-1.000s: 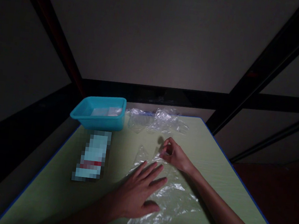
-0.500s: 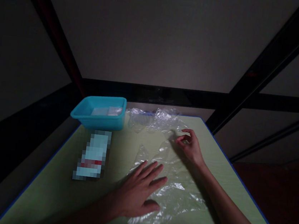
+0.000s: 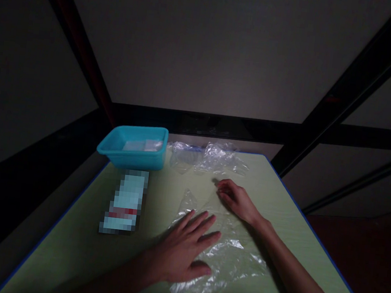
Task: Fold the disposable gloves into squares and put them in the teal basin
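My left hand [image 3: 187, 249] lies flat on a thin clear plastic glove [image 3: 225, 258], fingers spread over its left side. The glove is wrinkled and spread out on the table, with finger-like points at its far end and a wide flap to the right. My right hand [image 3: 237, 199] is at the far end of the glove, thumb and fingers pinched together at one of its points. The fingertips partly hide what is between them. Beyond my right hand lies a heap of crumpled clear plastic [image 3: 220, 158] at the table's back edge.
A turquoise basin [image 3: 137, 161] stands at the back left with pale flat pieces inside. In front of it lies a blurred-out light blue item [image 3: 126, 199] with a red band. The pale green table [image 3: 296, 252] has a blue edge; a wall rises behind.
My right hand has moved left and nearer, down to the glove's far end, and its fingers have closed. My left hand stays flat in place. The view has shifted slightly.
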A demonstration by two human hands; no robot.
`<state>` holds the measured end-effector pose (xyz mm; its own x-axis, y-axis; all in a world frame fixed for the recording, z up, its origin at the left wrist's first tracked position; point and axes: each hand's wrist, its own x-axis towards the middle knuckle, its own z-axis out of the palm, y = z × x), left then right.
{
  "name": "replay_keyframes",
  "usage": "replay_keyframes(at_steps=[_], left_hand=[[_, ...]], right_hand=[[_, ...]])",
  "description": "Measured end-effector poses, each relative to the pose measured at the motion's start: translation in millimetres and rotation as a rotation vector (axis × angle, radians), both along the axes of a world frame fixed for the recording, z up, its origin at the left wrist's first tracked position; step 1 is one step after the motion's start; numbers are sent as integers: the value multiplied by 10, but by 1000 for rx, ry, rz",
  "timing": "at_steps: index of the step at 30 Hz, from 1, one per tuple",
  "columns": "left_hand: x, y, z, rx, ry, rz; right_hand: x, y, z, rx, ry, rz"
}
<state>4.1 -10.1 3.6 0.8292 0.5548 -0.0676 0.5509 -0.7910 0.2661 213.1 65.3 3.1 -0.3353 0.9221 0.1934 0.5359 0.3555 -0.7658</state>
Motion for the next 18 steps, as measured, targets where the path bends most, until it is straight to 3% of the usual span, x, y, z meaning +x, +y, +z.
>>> replay_keyframes(at_steps=[3, 10, 18], left_hand=[[2, 8, 2, -4, -3, -2], [13, 15, 3, -38, 16, 1], [22, 7, 14, -16, 9, -5]], right_hand=[[-71, 53, 14, 39, -77, -68], [-612, 199, 24, 20, -176, 3], [-788, 370, -160, -145, -30, 94]])
